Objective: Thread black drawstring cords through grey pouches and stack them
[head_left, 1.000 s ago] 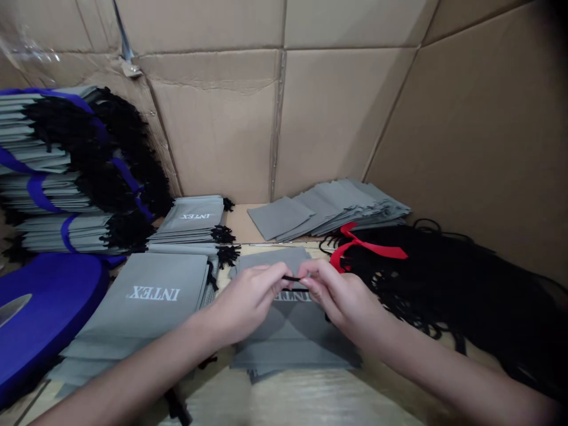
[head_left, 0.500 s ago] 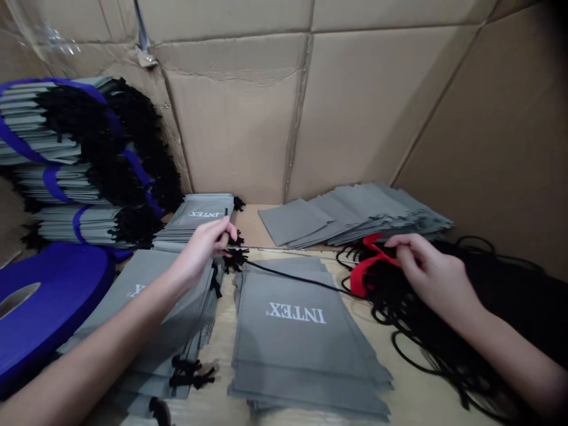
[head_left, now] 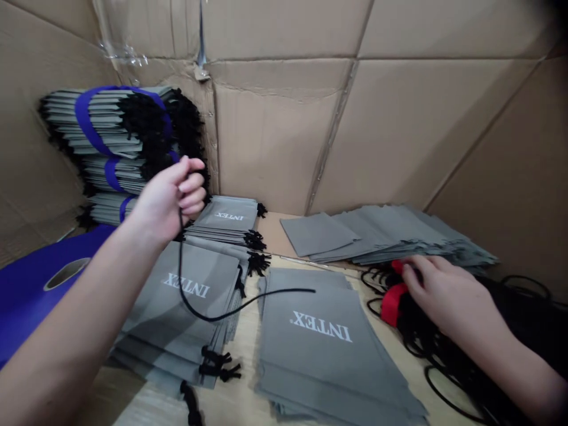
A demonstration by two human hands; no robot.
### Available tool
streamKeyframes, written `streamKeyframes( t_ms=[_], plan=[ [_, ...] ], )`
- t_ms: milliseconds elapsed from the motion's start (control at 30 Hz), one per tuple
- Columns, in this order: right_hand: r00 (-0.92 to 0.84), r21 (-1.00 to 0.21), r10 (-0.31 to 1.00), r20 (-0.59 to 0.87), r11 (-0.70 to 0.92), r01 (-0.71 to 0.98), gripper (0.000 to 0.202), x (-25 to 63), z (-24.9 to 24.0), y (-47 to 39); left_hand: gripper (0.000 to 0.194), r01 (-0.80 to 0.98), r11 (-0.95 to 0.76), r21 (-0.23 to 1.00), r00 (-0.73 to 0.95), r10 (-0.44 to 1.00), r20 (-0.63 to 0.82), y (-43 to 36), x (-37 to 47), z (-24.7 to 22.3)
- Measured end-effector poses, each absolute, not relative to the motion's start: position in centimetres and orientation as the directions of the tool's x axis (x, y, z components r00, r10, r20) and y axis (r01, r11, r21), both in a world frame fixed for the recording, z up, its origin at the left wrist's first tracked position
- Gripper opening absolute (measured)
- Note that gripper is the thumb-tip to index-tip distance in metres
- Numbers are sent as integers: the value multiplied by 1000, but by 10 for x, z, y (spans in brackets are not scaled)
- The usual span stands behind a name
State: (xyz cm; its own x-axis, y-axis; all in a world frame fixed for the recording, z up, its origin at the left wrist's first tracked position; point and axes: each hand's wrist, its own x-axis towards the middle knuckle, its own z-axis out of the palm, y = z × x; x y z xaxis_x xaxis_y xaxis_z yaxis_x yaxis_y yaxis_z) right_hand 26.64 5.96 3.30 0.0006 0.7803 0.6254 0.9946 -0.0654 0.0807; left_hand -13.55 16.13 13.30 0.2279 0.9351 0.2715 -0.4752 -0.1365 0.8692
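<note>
My left hand [head_left: 171,195] is closed on a black cord [head_left: 208,318], raised at the left in front of the strapped bundles. The cord hangs down from the fist, curves, and its loose end lies over the middle stack of grey INTEX pouches [head_left: 323,349]. At the right, my right hand [head_left: 448,290] rests on the red band [head_left: 390,306] around a heap of black cords [head_left: 444,355]. Its fingers are bent at the band, and the fingertips are partly hidden.
Grey pouches with knotted black cords [head_left: 190,284] lie left of the middle. Plain grey pouches [head_left: 381,231] fan out at the back. Blue-strapped bundles [head_left: 102,118] stand at the far left behind a blue roll [head_left: 35,296]. Cardboard walls [head_left: 275,130] enclose the table.
My left hand has moved up and left, drawing the cord out of the red-banded heap; its far end is now free. My right hand has stayed at the band. The view has shifted left.
</note>
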Motion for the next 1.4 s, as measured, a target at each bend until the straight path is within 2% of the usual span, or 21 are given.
streamKeyframes(
  t_ms=[67,133,233,333,433,567,667,800,867,1000,1200,1400],
  plan=[
    [-122,212,798,591,-8,977,20,245,33,74,26,-424,-122,897,350,892,287,164,-120,118],
    [-204,231,838,506,96,968,20,221,29,91,27,-341,-116,933,462,844,274,165,-100,98],
    [-185,284,898,400,71,956,22,193,20,119,27,-155,-70,985,602,784,150,164,-70,66],
    [-150,179,947,285,101,979,17,179,12,140,27,-6,-101,995,678,731,78,159,-48,38],
    [-145,75,967,209,131,988,14,174,5,153,27,49,-204,978,731,674,104,155,-37,12],
    [-172,38,971,164,168,985,12,171,-1,159,31,86,-291,953,734,665,137,155,-33,-14],
    [-177,40,967,182,173,984,14,169,2,157,31,79,-263,962,705,697,132,156,-33,-21],
    [-263,49,886,381,265,963,15,164,16,142,32,31,-184,982,692,713,112,156,-33,-21],
    [-334,100,825,457,325,940,14,160,21,130,33,-5,-197,980,686,713,147,155,-33,-21],
    [-407,190,787,463,360,913,15,151,20,111,30,-72,-188,980,643,742,190,154,-32,-23],
    [-344,119,811,473,328,937,14,156,12,107,28,-126,-152,980,622,757,197,151,-31,-22],
    [-374,126,781,500,361,924,16,161,9,110,29,-161,-102,982,616,766,181,154,-31,-22]
  ],
)
